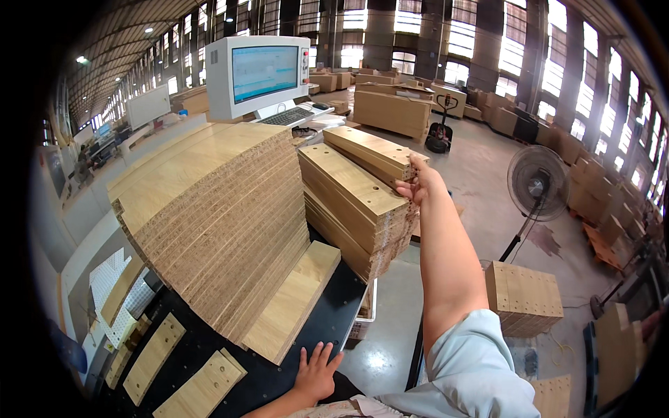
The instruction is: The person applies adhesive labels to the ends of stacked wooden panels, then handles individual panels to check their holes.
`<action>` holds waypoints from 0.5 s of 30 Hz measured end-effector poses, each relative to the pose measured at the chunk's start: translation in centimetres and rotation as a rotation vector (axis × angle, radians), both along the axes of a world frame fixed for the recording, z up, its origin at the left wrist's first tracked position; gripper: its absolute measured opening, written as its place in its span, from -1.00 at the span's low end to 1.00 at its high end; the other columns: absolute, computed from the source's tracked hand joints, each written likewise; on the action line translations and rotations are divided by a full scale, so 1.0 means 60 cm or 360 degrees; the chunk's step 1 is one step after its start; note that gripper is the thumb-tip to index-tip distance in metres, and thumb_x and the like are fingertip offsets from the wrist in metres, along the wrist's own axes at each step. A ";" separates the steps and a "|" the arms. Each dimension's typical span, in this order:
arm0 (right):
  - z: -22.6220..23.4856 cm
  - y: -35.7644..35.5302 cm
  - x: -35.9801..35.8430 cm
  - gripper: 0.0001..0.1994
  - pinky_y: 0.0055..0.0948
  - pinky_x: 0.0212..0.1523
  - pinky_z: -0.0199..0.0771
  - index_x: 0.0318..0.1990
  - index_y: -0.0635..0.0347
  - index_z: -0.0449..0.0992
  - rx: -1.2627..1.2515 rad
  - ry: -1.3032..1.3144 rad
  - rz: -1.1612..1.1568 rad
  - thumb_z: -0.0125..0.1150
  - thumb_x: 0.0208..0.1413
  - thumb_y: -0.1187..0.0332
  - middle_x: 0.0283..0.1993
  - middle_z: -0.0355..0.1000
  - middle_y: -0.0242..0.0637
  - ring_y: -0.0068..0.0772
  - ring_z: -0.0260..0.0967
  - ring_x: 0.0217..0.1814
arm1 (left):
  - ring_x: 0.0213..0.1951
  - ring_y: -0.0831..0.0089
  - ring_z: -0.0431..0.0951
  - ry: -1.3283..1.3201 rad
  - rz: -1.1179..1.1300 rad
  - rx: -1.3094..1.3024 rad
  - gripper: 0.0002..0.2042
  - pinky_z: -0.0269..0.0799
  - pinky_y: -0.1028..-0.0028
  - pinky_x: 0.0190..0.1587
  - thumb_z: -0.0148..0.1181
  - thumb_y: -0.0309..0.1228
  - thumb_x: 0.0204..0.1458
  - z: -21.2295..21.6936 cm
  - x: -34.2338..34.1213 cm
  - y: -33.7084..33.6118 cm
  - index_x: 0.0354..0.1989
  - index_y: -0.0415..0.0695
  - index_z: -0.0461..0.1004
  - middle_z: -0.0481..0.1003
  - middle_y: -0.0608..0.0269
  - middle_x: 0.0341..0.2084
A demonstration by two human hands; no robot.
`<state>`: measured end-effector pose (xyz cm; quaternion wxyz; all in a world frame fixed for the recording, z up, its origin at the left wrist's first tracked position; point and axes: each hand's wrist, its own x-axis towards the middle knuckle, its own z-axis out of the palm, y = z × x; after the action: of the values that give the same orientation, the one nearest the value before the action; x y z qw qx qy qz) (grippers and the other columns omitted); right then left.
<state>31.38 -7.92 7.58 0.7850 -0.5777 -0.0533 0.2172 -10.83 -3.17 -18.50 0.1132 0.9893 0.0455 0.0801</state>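
Head view: right hand (416,185) stretched out to narrow board stack (362,202), fingers (404,187) curled on end of top boards (373,152), gripping edge. Left hand (317,373) flat on black bench (334,313), fingers spread, holding nothing, just below stack. Big slanted panel stack (216,216) left of narrow stack, touching it. Monitor (258,70) behind stacks. Fan (538,184) right of stack, well apart. Small drilled boards (178,369) on bench, lower left of stack.
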 end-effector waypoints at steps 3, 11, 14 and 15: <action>0.003 -0.016 0.006 -0.48 -0.31 -0.61 0.42 -0.15 0.14 0.37 -0.0381 -0.0073 -0.0016 -0.01 0.05 -0.17 -0.50 0.34 -0.18 -0.33 0.30 -0.63 | 0.27 0.08 -0.03 0.0029 0.0006 -0.0027 -0.45 -0.21 -0.21 0.19 0.01 -0.45 -0.16 0.000 -0.001 -0.002 0.14 0.01 0.25 0.07 0.05 0.20; 0.013 -0.039 0.004 -0.33 -0.33 -0.61 0.28 -0.37 0.28 0.39 -0.1356 -0.0612 -0.0131 -0.09 0.00 -0.31 -0.61 0.30 -0.22 -0.34 0.23 -0.67 | 0.29 0.09 -0.08 0.0085 0.0000 -0.0062 -0.47 -0.27 -0.19 0.21 -0.02 -0.45 -0.11 0.006 0.000 -0.002 0.16 0.00 0.23 0.04 0.05 0.22; 0.026 -0.047 0.015 -0.28 -0.25 -0.60 0.30 -0.31 0.40 0.41 -0.1438 -0.0754 -0.0146 -0.09 0.00 -0.30 -0.56 0.36 -0.10 -0.27 0.25 -0.68 | 0.30 0.13 -0.12 0.0141 0.0020 -0.0058 -0.49 -0.30 -0.17 0.23 -0.09 -0.44 -0.06 0.004 -0.001 -0.001 0.18 0.04 0.21 0.01 0.08 0.24; 0.032 -0.049 0.018 -0.29 -0.24 -0.60 0.32 -0.28 0.41 0.42 -0.1489 -0.0750 -0.0122 -0.08 0.01 -0.28 -0.55 0.37 -0.08 -0.26 0.26 -0.68 | 0.31 0.16 -0.13 0.0159 0.0026 -0.0055 -0.49 -0.32 -0.16 0.23 -0.11 -0.43 -0.04 0.003 -0.001 -0.001 0.18 0.06 0.20 -0.01 0.10 0.24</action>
<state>32.48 -10.87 9.51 0.4173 -0.9012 -0.1046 0.0532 -10.87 -3.20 -18.35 0.1273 0.9895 0.0604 0.0309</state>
